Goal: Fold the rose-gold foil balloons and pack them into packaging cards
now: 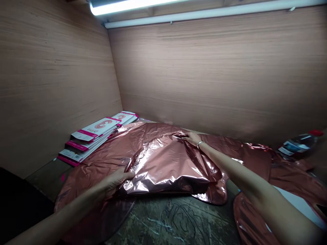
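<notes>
A flat, shiny rose-gold foil balloon lies partly folded over itself in front of me. My left hand pinches its left edge, thumb on top and the other fingers hidden beneath the foil. At the far right corner of the fold, my right hand, with a bracelet at the wrist, has its fingers closed on the foil. More rose-gold foil spreads under and around the fold. A rounded foil lobe sticks out below on the right.
A stack of white and pink packets printed with a 3 stands at the left against the wooden wall. Further foil pieces and a red-capped bottle are on the right. Dark scribbles mark the worn tabletop.
</notes>
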The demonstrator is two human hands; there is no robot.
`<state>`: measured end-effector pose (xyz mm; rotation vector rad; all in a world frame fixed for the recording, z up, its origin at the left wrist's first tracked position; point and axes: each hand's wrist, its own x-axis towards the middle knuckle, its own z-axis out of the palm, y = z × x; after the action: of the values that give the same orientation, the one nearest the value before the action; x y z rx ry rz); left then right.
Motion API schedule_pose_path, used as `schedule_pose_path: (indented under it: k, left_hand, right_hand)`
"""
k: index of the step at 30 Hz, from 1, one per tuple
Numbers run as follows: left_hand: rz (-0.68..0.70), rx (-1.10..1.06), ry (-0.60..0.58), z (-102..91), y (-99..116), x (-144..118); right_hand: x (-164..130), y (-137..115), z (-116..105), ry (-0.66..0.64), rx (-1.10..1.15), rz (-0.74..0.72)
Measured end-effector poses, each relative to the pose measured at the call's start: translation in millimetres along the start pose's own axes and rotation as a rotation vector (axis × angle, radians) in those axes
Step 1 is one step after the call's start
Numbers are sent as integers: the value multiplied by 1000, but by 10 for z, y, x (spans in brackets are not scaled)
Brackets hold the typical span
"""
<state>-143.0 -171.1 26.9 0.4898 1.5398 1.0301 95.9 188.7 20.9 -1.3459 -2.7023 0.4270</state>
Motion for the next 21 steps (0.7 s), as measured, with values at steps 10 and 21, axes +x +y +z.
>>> schedule_pose_path:
  k: [10,21]
  left_hand:
    - [991,971,474,378,562,-381]
    - [790,1448,312,1254,367,915]
  right_hand:
    - [-172,-123,27,376,-76,-91]
    - [-813,-425,273,188,-207,-434]
